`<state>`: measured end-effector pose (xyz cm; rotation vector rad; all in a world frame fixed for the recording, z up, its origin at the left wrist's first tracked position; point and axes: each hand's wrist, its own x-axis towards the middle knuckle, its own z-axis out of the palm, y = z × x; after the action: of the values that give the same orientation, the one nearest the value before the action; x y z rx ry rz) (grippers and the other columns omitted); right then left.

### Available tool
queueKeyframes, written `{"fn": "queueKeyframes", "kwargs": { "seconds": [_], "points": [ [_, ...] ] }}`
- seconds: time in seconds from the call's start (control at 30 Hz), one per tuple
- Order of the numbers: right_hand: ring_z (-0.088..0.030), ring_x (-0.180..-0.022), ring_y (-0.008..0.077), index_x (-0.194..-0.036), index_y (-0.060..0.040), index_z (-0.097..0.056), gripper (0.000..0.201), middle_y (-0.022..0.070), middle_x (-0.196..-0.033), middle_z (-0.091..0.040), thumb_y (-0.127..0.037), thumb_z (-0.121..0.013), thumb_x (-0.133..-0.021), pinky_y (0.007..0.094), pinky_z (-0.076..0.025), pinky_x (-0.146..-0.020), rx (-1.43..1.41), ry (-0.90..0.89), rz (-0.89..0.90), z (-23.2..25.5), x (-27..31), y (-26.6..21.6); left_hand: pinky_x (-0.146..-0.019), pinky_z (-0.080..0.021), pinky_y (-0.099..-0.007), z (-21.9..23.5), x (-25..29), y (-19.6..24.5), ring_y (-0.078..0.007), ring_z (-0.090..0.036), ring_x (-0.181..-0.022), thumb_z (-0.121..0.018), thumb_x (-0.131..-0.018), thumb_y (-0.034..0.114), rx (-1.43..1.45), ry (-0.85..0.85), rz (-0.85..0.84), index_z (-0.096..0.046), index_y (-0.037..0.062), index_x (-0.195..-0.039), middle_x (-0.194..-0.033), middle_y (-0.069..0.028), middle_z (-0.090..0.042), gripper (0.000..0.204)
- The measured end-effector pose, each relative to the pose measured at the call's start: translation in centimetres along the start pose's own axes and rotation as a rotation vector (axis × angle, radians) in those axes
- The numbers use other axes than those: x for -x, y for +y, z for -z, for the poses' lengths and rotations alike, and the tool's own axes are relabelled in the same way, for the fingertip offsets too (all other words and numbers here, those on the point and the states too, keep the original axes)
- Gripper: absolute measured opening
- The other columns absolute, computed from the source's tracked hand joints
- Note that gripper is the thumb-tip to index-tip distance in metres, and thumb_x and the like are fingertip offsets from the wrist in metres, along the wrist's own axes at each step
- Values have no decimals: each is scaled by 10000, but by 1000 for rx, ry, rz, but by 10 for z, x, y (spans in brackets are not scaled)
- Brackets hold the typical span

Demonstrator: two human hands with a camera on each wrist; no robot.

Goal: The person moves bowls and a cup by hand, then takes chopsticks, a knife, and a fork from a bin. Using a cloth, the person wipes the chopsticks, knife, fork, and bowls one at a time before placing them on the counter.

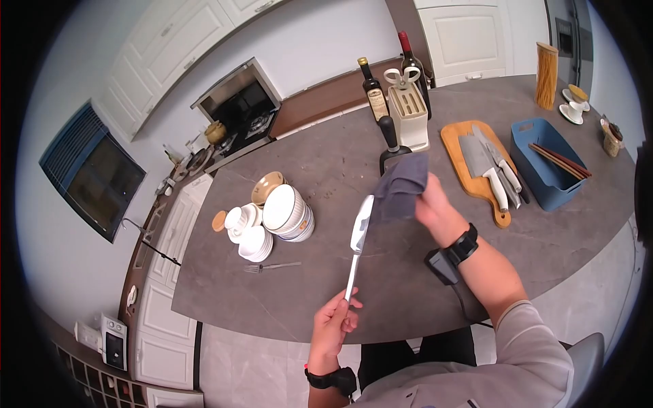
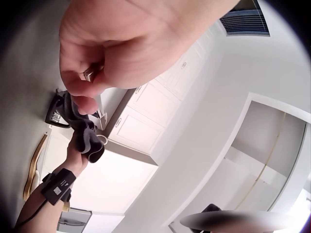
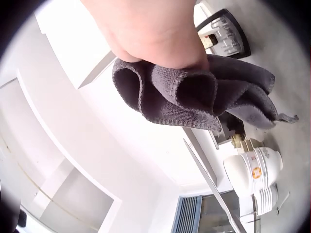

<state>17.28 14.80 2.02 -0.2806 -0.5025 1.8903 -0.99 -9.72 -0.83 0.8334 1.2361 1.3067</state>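
A silver table knife point(image 1: 360, 228) is gripped by its handle in my left hand point(image 1: 333, 319), its blade pointing up and away from me above the counter. In the left wrist view the curled fingers point(image 2: 80, 87) hide most of the handle. My right hand point(image 1: 432, 204) holds a bunched dark grey cloth point(image 1: 401, 188), whose edge overlaps the blade's side in the head view. Loose folds of the cloth point(image 3: 180, 97) hang below the hand in the right wrist view, with the knife blade point(image 3: 209, 179) close beyond them.
Stacked bowls point(image 1: 289, 214) and a fork point(image 1: 272, 267) are at left. A black-handled grater point(image 1: 389, 136) and knife block point(image 1: 410, 122) stand behind the cloth. On the right are a cutting board point(image 1: 462, 146) with several knives and a blue bin point(image 1: 544, 177) holding chopsticks.
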Motion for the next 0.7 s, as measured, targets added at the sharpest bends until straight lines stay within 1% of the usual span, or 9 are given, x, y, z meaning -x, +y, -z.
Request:
{"fn": "queueKeyframes", "kwargs": {
  "seconds": [0.07,0.23,0.3,0.33,0.4,0.43,0.5,0.63,0.7],
  "points": [
    [-641,-817,205,-1006,-35,-591,203,89,-931,-647,-177,-453,-960,356,-544,-757,-92,-57,-62,14,-11,-5,-485,-364,-185,0,-4,2,-79,-477,-560,-462,-979,138,128,63,-45,-505,-22,-1269,-916,-55,-598,335],
    [-632,-868,187,-1034,-62,-592,229,67,-983,-642,-254,-497,-952,339,-534,-776,-112,-225,-190,-3,10,28,-528,-378,-184,-21,-34,23,-72,-454,-592,-477,-976,143,249,71,-146,-484,-10,-1291,-930,-41,-592,350],
    [-622,-858,163,-1034,-73,-593,222,56,-979,-638,-264,-520,-948,330,-530,-759,-106,-231,-414,-14,23,41,-527,-382,-188,-29,-42,26,-74,-448,-591,-483,-974,143,227,12,-140,-475,-9,-1301,-939,-40,-593,360],
    [-622,-858,163,-1034,-73,-593,222,56,-979,-638,-264,-520,-948,330,-530,-759,-103,-237,-411,-18,29,52,-537,-403,-188,-32,-46,23,-81,-486,-606,-486,-976,155,215,0,-129,-520,-13,-1246,-919,-48,-601,320],
    [-607,-831,127,-1034,-87,-593,184,27,-959,-632,-237,-536,-945,313,-514,-703,279,-171,-300,-22,38,67,-546,-420,-193,-36,-56,13,-91,-519,-629,-487,-976,159,170,-13,-100,-544,-16,-1204,-915,-60,-609,293],
    [-607,-831,127,-1034,-87,-593,184,27,-959,-632,-237,-536,-945,313,-514,-703,279,-169,-297,-20,38,65,-555,-436,-198,-39,-58,8,-101,-552,-652,-488,-976,163,128,-20,-66,-568,-19,-1161,-911,-71,-617,272],
    [-597,-760,110,-998,-83,-602,148,26,-901,-631,-206,-544,-939,288,-498,-627,350,-307,-370,-17,38,60,-602,-479,-219,-42,-61,4,-130,-605,-710,-485,-977,162,122,-13,-102,-590,-34,-1092,-928,-106,-634,250],
    [-606,-735,97,-1024,-59,-597,208,40,-890,-634,-230,-498,-960,254,-501,-613,376,-52,-215,-31,42,56,-695,-512,-249,-42,-58,1,-156,-626,-752,-478,-978,148,182,-10,-97,-579,-58,-1097,-990,-138,-641,259],
    [-605,-742,97,-1029,-63,-598,220,36,-894,-632,-247,-500,-958,248,-498,-614,330,-69,-221,-38,42,54,-737,-522,-259,-43,-55,3,-165,-632,-770,-475,-978,147,242,-38,-114,-580,-65,-1091,-991,-143,-644,262]
  ]
}}
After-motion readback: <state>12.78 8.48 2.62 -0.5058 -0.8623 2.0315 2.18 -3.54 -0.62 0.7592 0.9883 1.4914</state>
